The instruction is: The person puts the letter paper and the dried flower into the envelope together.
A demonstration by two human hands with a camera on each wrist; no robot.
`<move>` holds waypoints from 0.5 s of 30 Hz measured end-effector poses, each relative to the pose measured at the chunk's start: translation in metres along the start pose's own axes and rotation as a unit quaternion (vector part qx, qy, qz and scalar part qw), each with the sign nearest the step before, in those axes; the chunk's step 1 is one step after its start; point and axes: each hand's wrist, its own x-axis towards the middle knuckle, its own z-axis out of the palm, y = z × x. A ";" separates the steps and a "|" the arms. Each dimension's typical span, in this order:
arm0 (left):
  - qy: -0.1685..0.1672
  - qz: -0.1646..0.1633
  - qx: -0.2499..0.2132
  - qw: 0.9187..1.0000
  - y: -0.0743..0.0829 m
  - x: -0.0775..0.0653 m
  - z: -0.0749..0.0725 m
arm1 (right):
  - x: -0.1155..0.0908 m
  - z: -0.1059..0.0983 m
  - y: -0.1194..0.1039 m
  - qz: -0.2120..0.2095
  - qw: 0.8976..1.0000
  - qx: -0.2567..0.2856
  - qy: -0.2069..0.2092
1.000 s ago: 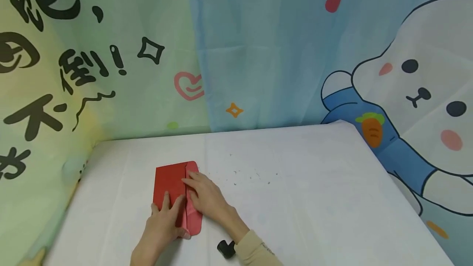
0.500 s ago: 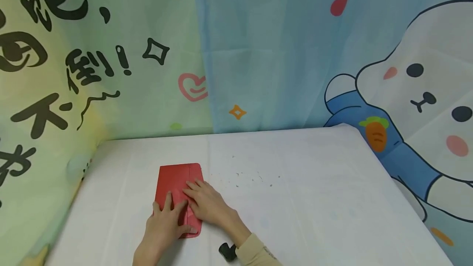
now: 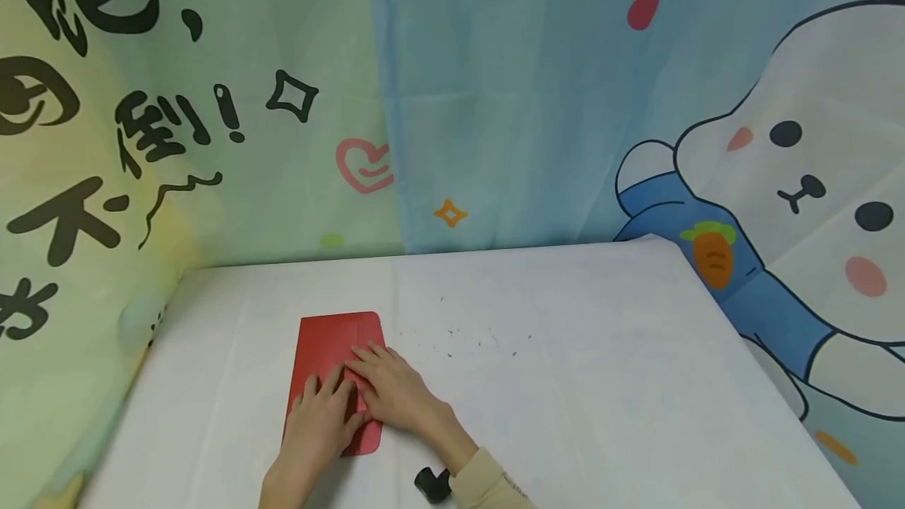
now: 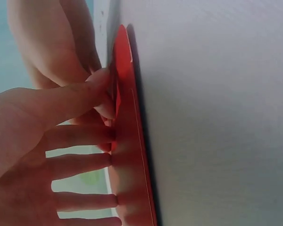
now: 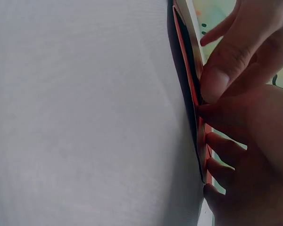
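Note:
A red paper envelope [image 3: 328,340] lies flat on the white-covered table, its flap folded over along the right side. My left hand [image 3: 314,426] rests on its lower part, fingers spread and the fingertips pressing the paper, the thumb near the flap. From the right, my right hand [image 3: 399,391] reaches over the flap and presses it down with extended fingers. Both hands' fingertips come close together at mid-envelope. In the left wrist view the envelope's edge [image 4: 134,141] lies low against the cloth. A narrow dark gap shows along the envelope's side [image 5: 192,89] in the right wrist view.
A small black object [image 3: 431,485] lies by the right sleeve [image 3: 488,481], partly hidden by it. Small dark specks [image 3: 481,336] are scattered on the white cloth [image 3: 601,383]. A printed curtain [image 3: 495,140] hangs behind and beside the table.
The envelope's flap, earlier raised with a dark gap along it, now lies down on the body. My left fingers have shifted up and right towards my right hand, which stays on the flap.

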 end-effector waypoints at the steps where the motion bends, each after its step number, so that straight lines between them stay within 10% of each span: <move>1: 0.005 0.001 -0.001 1.000 0.000 0.000 0.001 | 0.000 0.000 0.000 0.000 1.000 -0.001 0.000; 15: 0.110 0.035 0.021 0.993 0.001 0.020 -0.012 | -0.005 -0.025 0.011 -0.025 0.998 0.044 0.049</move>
